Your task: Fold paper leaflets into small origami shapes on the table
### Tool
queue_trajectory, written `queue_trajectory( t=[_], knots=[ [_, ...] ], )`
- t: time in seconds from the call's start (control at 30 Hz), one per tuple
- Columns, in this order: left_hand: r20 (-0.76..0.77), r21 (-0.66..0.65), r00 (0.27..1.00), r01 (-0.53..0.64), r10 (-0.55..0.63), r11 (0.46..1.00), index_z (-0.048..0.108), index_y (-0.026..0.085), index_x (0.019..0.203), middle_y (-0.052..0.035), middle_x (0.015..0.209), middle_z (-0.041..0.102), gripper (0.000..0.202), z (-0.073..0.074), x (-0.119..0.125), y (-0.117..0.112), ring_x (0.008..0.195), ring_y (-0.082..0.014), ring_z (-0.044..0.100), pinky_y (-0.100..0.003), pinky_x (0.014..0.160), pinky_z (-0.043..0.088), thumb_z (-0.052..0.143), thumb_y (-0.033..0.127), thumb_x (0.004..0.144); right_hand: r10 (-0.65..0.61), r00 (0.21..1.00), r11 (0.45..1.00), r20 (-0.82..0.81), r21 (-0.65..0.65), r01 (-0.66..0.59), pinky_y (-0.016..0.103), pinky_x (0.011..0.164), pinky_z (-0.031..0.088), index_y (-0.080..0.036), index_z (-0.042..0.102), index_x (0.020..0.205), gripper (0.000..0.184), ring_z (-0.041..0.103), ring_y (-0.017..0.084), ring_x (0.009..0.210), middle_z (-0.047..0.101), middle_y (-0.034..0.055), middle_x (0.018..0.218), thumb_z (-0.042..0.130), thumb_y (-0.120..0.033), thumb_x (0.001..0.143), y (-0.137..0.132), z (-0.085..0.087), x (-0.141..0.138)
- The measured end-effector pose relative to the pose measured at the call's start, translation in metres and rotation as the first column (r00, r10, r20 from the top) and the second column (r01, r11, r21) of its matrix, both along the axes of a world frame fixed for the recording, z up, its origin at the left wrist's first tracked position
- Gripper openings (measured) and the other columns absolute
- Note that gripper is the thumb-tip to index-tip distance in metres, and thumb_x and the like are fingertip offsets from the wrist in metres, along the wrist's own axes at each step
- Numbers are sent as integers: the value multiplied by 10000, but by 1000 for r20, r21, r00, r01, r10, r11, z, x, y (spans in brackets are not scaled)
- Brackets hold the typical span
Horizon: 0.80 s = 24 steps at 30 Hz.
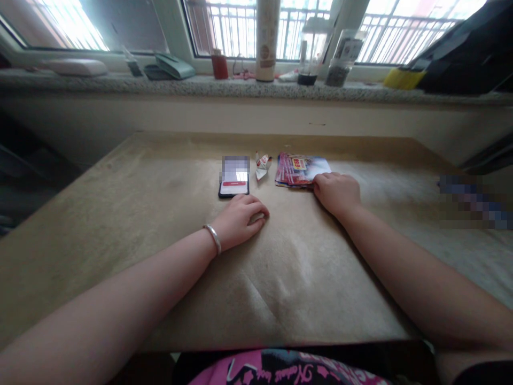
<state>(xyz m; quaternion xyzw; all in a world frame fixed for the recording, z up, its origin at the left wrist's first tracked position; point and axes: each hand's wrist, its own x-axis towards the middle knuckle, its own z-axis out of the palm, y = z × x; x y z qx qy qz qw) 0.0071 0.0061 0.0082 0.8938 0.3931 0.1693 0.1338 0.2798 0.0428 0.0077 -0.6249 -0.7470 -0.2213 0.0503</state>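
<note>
My left hand (241,220), with a silver bangle (213,239) at the wrist, rests on the table just in front of a phone (234,184). Its fingers are loosely bent, and a gap shows between thumb and forefinger with nothing in it. At the near right corner of a stack of colourful printed leaflets (298,167) lies my right hand (337,193), its fingers curled closed on the edge; the fingertips are partly hidden. Between phone and stack sits a small crumpled or folded piece of printed paper (262,167). The phone lies face up with a lit screen, partly blurred out.
A brown covering lies over the table (192,299), slightly creased near the front. Behind it, a stone windowsill (236,90) carries a red container (219,64), a tall cylinder (266,43), clear containers and a yellow item (404,78). A blurred-out object (475,200) lies at the right.
</note>
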Motion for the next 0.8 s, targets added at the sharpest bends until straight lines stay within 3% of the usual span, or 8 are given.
queue_trajectory(
  t=[0.13, 0.33, 0.53, 0.8],
  knots=[
    [4, -1, 1000, -6, 6, 1000, 678, 206, 964, -65, 1061, 621, 200, 0, 0, -1, 1022, -227, 518, -402, 960, 421, 524, 274, 856, -76, 996, 997, -43, -9, 76, 304, 556, 281, -193, 687, 914, 274, 644, 233, 808, 724, 94, 941, 422, -256, 877, 2, -1, 1],
    [-8, -14, 1000, -3, 3, 1000, 676, 199, 979, -68, 1070, 616, 210, 3, 0, -1, 1030, -230, 510, -403, 969, 413, 523, 270, 855, -71, 993, 997, -93, -32, 69, 301, 547, 300, -212, 681, 870, 258, 647, 224, 814, 725, 61, 934, 459, -343, 878, -2, 0, 3],
    [-26, -16, 1000, 0, -1, 1000, 669, 196, 994, -75, 1088, 609, 221, 3, 1, -1, 1024, -231, 509, -408, 966, 414, 512, 275, 861, 55, 990, 993, -131, -98, -68, 300, 565, 353, -295, 693, 1000, 274, 654, 221, 873, 724, 10, 1041, 440, -284, 895, -23, 9, -1],
    [-20, -4, 1000, -10, 10, 1000, 641, 177, 998, -82, 1065, 618, 216, 3, 0, -2, 1018, -237, 515, -417, 958, 425, 514, 287, 863, 235, 955, 953, -181, -149, -262, 295, 665, 434, -243, 706, 930, 252, 645, 208, 873, 713, 40, 1022, 463, -295, 895, -46, 7, -11]
  ],
)
